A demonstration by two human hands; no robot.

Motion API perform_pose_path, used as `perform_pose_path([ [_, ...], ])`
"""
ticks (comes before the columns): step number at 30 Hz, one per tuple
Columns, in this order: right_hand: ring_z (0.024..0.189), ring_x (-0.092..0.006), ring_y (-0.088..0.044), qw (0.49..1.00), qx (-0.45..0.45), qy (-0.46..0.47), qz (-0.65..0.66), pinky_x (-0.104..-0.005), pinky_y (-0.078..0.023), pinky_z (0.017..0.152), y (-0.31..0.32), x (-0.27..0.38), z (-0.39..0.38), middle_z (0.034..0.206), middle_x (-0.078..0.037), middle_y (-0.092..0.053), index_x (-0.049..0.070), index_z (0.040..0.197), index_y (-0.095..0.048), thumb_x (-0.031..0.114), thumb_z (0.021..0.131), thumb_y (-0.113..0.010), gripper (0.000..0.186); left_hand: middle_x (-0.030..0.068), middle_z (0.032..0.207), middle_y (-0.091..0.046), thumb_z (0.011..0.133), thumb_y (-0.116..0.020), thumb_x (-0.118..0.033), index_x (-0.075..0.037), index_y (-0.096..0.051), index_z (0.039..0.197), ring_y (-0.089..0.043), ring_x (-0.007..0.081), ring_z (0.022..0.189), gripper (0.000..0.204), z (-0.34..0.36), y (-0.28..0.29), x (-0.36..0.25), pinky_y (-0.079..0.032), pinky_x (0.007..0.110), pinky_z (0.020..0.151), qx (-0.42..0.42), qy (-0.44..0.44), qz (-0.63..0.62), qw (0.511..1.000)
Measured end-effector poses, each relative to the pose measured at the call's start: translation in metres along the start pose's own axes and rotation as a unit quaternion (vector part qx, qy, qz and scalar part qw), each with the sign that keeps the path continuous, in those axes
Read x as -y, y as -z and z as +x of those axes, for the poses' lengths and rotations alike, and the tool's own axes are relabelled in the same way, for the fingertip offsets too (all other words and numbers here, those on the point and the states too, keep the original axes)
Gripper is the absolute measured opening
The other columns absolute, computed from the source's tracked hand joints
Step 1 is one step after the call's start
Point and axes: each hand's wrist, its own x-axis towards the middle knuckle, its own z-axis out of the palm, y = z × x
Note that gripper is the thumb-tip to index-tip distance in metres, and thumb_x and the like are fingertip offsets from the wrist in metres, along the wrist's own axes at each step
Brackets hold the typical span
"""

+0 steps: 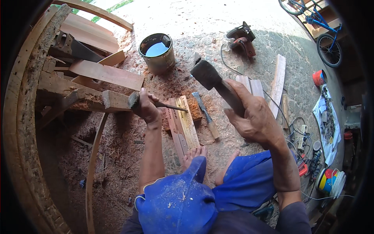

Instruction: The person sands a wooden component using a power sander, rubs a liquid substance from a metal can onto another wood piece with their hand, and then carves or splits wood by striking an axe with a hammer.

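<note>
My left hand (147,107) is wrapped round the handle of a chisel (171,106). The chisel slants to the right, its tip at the upper part of several narrow wooden strips (186,126) laid side by side. A row of small dark marks runs near the strips' far ends. Raised to the right of them, my right hand (253,111) grips a hammer (206,74) with a dark, blocky head, held apart from the chisel. A bare foot (193,155) presses on the strips' near end. Just right of the strips lies a second, wider chisel (205,113) with a wooden handle.
A bucket of liquid (157,58) stands beyond the strips, and a circular saw (242,41) sits farther right. At left are a timber frame (70,84), boards and a handsaw (72,46). Cables, a white cloth (326,121) and a bicycle (325,29) are at right. Shavings litter the floor.
</note>
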Motion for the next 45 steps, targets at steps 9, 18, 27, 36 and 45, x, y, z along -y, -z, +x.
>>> perform_pose_path([
  [9, 0.105, -0.0283, -0.070, 0.995, -0.053, -0.019, 0.079, -0.0364, -0.052, 0.090, 0.000, -0.005, -0.015, 0.110, -0.023, -0.069, 0.003, 0.141, -0.047, 0.005, 0.086, -0.066, 0.058, 0.0049, 0.076, -0.070, 0.081, -0.075, -0.010, 0.000, -0.068, 0.082, -0.064, 0.0113, 0.069, 0.013, -0.035, -0.103, 0.033, -0.052, 0.030, 0.066, 0.357, -0.189, 0.171, 0.899],
  [18, 0.105, -0.0177, -0.065, 0.991, -0.078, -0.035, 0.105, -0.0326, -0.049, 0.092, 0.003, -0.015, -0.029, 0.112, -0.018, -0.068, 0.003, 0.142, -0.047, 0.006, 0.086, -0.067, 0.060, -0.0013, 0.067, -0.065, 0.086, -0.072, -0.011, -0.004, -0.063, 0.072, -0.062, 0.0094, 0.060, 0.018, -0.012, -0.056, 0.018, -0.048, 0.029, 0.056, 0.281, -0.096, 0.218, 0.930],
  [27, 0.097, -0.0278, -0.070, 0.998, -0.029, -0.022, 0.054, -0.0365, -0.051, 0.087, -0.012, -0.014, -0.011, 0.107, -0.021, -0.068, 0.002, 0.141, -0.047, 0.007, 0.086, -0.066, 0.059, 0.0011, 0.069, -0.066, 0.079, -0.076, -0.008, -0.002, -0.065, 0.075, -0.063, 0.0098, 0.065, 0.013, -0.022, -0.071, 0.018, -0.052, 0.029, 0.064, 0.318, -0.101, 0.215, 0.918],
  [36, 0.083, -0.0407, -0.070, 0.987, -0.037, 0.113, -0.111, -0.0479, -0.055, 0.075, -0.007, 0.011, 0.028, 0.092, -0.026, -0.068, 0.002, 0.138, -0.046, 0.006, 0.086, -0.060, 0.054, 0.0031, 0.077, -0.069, 0.078, -0.079, -0.009, -0.001, -0.066, 0.082, -0.063, 0.0090, 0.072, 0.016, -0.023, -0.067, 0.029, -0.052, 0.029, 0.068, 0.301, -0.096, 0.173, 0.933],
  [45, 0.075, -0.0378, -0.070, 0.947, -0.029, 0.129, -0.294, -0.0479, -0.056, 0.068, -0.014, 0.026, 0.055, 0.083, -0.021, -0.067, 0.005, 0.141, -0.041, 0.006, 0.088, -0.059, 0.056, 0.0022, 0.086, -0.070, 0.079, -0.078, -0.008, -0.001, -0.069, 0.096, -0.066, 0.0107, 0.080, 0.021, -0.026, -0.076, 0.023, -0.054, 0.029, 0.076, 0.299, -0.149, 0.164, 0.928],
])
